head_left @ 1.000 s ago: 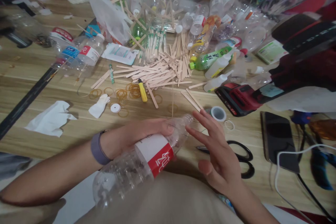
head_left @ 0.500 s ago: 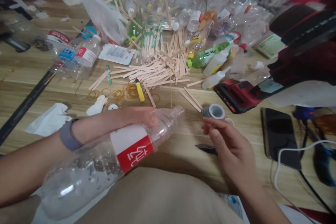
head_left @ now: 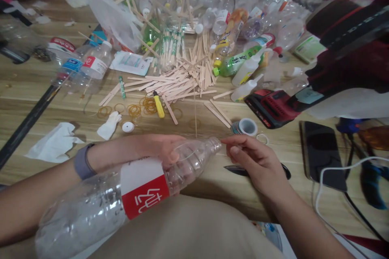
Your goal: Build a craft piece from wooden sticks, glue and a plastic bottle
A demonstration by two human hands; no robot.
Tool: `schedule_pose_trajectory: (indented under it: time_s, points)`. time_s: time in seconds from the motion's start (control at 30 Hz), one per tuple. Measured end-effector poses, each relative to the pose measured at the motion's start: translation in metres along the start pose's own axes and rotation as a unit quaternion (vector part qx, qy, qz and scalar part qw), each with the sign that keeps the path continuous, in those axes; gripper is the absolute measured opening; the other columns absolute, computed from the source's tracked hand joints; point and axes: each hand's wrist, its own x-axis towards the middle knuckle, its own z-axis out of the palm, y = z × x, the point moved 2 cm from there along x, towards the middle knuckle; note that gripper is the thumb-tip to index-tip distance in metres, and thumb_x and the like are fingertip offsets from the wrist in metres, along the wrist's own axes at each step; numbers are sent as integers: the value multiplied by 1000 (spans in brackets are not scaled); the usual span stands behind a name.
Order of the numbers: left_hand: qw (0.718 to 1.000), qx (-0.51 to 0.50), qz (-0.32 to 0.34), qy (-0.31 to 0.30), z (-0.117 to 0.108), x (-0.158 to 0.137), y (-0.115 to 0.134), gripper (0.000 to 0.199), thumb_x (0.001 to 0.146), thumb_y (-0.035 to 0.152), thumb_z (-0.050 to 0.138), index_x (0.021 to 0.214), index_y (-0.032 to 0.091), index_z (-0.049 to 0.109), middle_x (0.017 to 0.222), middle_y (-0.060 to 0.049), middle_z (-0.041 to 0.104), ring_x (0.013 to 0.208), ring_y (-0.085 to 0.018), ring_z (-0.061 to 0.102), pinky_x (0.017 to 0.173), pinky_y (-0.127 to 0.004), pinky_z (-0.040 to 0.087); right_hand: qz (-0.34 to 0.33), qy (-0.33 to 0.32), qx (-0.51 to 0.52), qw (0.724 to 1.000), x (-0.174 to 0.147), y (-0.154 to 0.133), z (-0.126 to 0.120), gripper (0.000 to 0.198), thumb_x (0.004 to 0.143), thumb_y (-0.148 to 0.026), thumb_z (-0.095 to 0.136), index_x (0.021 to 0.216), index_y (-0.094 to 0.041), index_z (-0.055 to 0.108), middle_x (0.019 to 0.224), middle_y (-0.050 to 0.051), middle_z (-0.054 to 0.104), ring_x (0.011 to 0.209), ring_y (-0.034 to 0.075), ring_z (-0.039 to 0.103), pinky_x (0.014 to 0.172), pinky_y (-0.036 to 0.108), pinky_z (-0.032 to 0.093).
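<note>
A large clear plastic bottle (head_left: 146,194) with a red and white label lies tilted across my lap, its open mouth pointing right and away from me. My left hand (head_left: 161,149), with a grey band on the wrist, grips the bottle at its shoulder. My right hand (head_left: 258,162) is at the bottle's mouth, thumb and forefinger pinched together right beside the rim. Whether something small sits between those fingertips cannot be made out. A roll of tape (head_left: 246,126) stands on the wooden floor just beyond my right hand, and black scissors (head_left: 240,170) lie partly hidden under it.
A pile of wooden craft sticks (head_left: 179,81), rubber bands (head_left: 142,107) and a yellow-handled tool (head_left: 158,105) lie ahead. Several empty bottles (head_left: 243,16) are heaped at the back. A red power tool (head_left: 270,107), phone (head_left: 322,153) and white cable (head_left: 334,170) are on the right, and a tissue (head_left: 53,143) on the left.
My right hand went from open beside the bottle to the tape roll, then came back pinched at the bottle's mouth. The bottle slid lower and leftward across my lap.
</note>
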Motion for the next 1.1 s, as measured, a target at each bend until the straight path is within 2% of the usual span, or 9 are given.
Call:
schedule_pose_trajectory:
  time_s: [0.03,0.1,0.2,0.43,0.63,0.77,0.83,0.97,1.1]
  points:
    - [997,19,-23,-69,0,0,-3,60,49,33,87,104,15,67,72,-3,72,61,-18,64,59,-29,53,7,1,-2,1000,0,0,0,18,86,-40,66,92,-24,74,65,-1,60,57,12,53,47,21,44]
    - [994,25,-24,-108,-4,-1,-8,62,62,37,79,118,17,61,82,1,72,67,-16,68,60,-25,52,20,-11,-3,1000,0,-2,0,18,86,-40,66,91,-25,75,64,-1,59,54,11,49,46,21,40]
    - [995,14,-10,-97,-9,-6,-12,68,69,39,72,130,18,52,91,2,71,78,-17,71,61,-25,53,27,-70,26,997,0,-1,2,15,85,-36,68,89,-25,76,66,0,60,56,11,48,49,22,39]
    - [998,24,8,-50,-6,-19,-11,53,74,36,72,123,22,60,101,-1,75,89,-19,72,70,-28,57,-5,-253,161,954,3,9,7,19,88,-23,62,102,-23,76,60,-3,53,51,8,43,47,19,37]
    - [998,45,-28,-33,10,-27,-6,50,70,37,67,117,23,64,96,0,77,94,-29,73,68,-40,59,-146,-347,54,925,8,0,17,34,84,-4,52,105,-21,74,70,-1,63,60,9,55,57,19,44]
    - [999,23,-40,-8,20,-32,-6,50,70,30,58,118,22,63,89,2,76,94,-26,73,68,-38,59,-243,-331,-31,911,9,-8,21,30,83,-2,51,95,-19,72,72,1,64,67,11,58,64,21,46]
    - [999,34,-34,4,21,-34,-6,49,69,30,58,117,21,65,88,2,76,94,-25,73,70,-37,59,-266,-310,-66,910,8,-9,20,27,86,-4,52,96,-20,72,75,2,65,71,12,59,66,22,47]
    - [998,49,-37,29,15,-36,-8,50,68,31,63,117,20,65,86,2,76,92,-25,72,72,-37,59,-265,-259,-69,926,5,-6,14,17,92,-15,59,99,-21,73,81,5,69,72,13,65,65,22,50]
    - [997,61,-34,26,4,-33,-12,49,67,33,67,115,21,66,90,2,76,96,-24,71,77,-36,58,-248,-178,-45,951,1,0,11,16,87,-15,67,95,-25,75,79,3,74,72,14,69,66,23,53]
